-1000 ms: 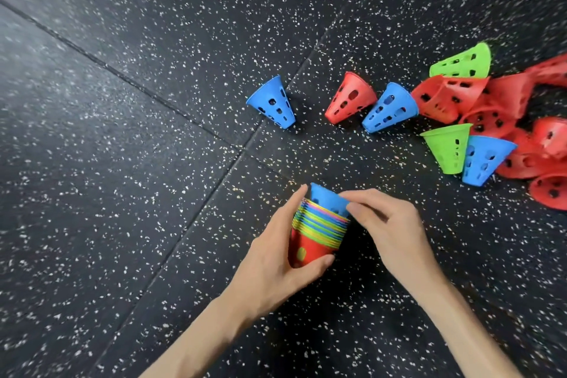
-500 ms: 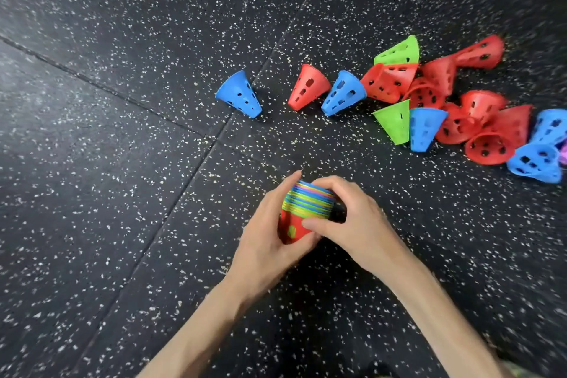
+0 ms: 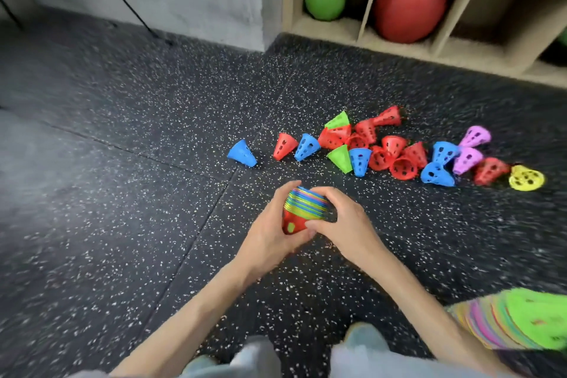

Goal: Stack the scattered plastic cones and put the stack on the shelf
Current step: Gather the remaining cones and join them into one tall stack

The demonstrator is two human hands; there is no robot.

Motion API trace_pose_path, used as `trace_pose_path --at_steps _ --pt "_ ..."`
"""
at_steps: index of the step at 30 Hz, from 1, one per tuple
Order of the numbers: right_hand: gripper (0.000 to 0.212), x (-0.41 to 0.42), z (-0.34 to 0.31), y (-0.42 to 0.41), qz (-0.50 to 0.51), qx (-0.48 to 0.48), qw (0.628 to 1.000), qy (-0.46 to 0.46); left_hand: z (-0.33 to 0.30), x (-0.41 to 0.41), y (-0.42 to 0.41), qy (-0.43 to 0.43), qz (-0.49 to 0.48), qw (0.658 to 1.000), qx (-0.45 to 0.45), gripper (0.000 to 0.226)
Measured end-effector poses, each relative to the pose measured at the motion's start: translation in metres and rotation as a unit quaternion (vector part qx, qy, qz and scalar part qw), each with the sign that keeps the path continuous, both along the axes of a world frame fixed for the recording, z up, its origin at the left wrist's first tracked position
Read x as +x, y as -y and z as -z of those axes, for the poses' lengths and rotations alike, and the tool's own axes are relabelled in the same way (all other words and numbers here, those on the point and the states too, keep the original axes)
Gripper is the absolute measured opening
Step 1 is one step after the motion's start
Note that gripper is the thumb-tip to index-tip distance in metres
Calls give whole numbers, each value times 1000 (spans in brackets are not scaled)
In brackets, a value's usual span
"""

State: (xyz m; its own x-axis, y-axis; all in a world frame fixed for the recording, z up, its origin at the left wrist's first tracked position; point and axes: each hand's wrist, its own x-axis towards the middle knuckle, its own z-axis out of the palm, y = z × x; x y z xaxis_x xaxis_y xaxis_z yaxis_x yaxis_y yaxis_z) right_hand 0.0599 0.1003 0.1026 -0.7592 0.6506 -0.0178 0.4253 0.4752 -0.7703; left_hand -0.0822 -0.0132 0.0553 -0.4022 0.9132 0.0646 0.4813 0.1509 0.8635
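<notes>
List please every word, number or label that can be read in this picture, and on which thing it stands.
None: no readable text shows anywhere.
The stack held by both hands, the loose cones on the floor, the shelf and its balls carry no visible print; the picture is also motion-blurred.

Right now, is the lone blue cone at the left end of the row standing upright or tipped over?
Tipped over. The lone blue cone lies on its side on the floor, apart from the others.
</notes>
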Motion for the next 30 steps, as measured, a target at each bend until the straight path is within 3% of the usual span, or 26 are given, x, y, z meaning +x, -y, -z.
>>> trace_pose_path --at_steps 10,14,19,25,30 --pt "48 30 -54 4 -13 10 1000 -22 -63 26 12 -10 -3 1000 17 83" --pt "32 31 -39 -21 7 -65 996 -67 -42 18 14 28 -27 999 11 82" --pt "26 29 -3 -78 85 -72 993 -33 -9 -3 4 64 -54 996 -10 82" --pt "30 4 51 -150 167 -36 985 16 30 -23 -33 58 -37 997 -29 83" --pt "51 -12 97 -206 148 6 985 86 70 -31 -65 93 -30 995 -25 82"
